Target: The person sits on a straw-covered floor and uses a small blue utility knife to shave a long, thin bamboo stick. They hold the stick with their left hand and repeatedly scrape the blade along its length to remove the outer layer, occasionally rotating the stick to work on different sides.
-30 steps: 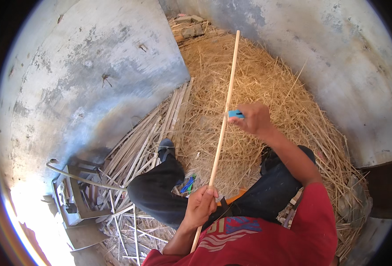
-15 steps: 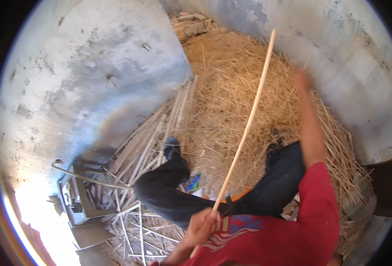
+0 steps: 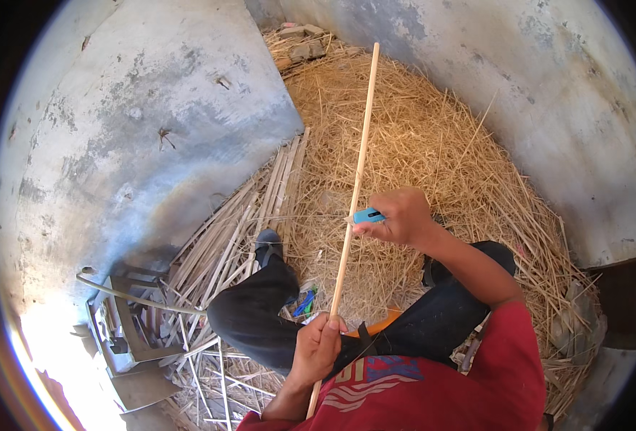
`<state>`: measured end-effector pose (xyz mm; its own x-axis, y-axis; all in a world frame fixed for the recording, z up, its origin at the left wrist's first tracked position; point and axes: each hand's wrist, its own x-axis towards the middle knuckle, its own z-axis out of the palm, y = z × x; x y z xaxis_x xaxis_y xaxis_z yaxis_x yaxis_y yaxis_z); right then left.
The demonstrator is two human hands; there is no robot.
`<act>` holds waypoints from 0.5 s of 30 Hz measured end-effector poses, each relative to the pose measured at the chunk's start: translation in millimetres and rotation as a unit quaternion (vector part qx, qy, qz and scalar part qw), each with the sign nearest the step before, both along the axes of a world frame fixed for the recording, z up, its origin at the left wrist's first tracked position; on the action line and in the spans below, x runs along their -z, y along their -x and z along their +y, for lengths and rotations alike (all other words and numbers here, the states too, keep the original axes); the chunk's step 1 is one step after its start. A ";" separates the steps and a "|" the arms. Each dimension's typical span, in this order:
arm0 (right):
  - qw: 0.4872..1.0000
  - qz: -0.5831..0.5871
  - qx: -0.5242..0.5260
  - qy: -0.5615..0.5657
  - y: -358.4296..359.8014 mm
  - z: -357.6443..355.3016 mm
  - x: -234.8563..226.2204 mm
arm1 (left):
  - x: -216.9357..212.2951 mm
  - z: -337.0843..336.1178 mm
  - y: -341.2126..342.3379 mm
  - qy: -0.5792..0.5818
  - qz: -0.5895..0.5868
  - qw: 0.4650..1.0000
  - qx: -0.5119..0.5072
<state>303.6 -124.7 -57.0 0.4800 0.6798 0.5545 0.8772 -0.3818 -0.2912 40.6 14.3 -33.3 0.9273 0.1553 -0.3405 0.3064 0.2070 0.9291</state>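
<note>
Head view is all there is, so: the long pale stick (image 3: 354, 194) runs from the lap up over the straw pile (image 3: 433, 144), tip near the far wall. Left hand (image 3: 316, 350) is clenched round its lower end, close to the body. Right hand (image 3: 398, 215) sits mid-stick, fingers pinching a small blue cutter (image 3: 367, 215) against the wood, forearm stretched forward, elbow over the knee.

Risk as I see it: the blade could slip off that thin round stick toward the left hand or thigh. The stick may also flex or snap, held so far apart.
</note>
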 end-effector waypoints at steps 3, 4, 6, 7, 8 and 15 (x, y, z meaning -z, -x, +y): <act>0.995 0.018 0.090 0.033 -28.5 -3.9 9.7 | -10.8 -3.0 -1.5 -0.036 -0.003 0.999 0.015; 0.996 -0.022 0.082 0.018 -36.4 -4.0 12.8 | -13.3 -3.8 -1.9 -0.036 0.007 0.999 0.015; 0.992 -0.104 0.067 -0.011 -56.5 -5.6 20.2 | -17.6 -6.2 -3.0 -0.036 0.026 0.999 0.014; 0.976 0.033 0.207 -0.058 -91.2 -25.2 33.6 | -21.7 -10.5 3.6 -0.056 0.016 0.997 0.050; 0.920 0.168 0.340 -0.103 -131.3 -49.4 40.5 | -26.4 -15.6 13.9 -0.075 0.005 0.993 0.089; 0.959 0.150 0.238 -0.040 -59.9 -31.2 7.1 | -18.9 6.9 16.7 -0.053 0.059 0.996 -0.032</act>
<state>363.5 -155.9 -64.1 0.8717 0.3048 0.3837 0.4807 -0.6839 -0.5488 23.9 21.3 -14.3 0.8691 0.2532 -0.4250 0.4045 0.1310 0.9051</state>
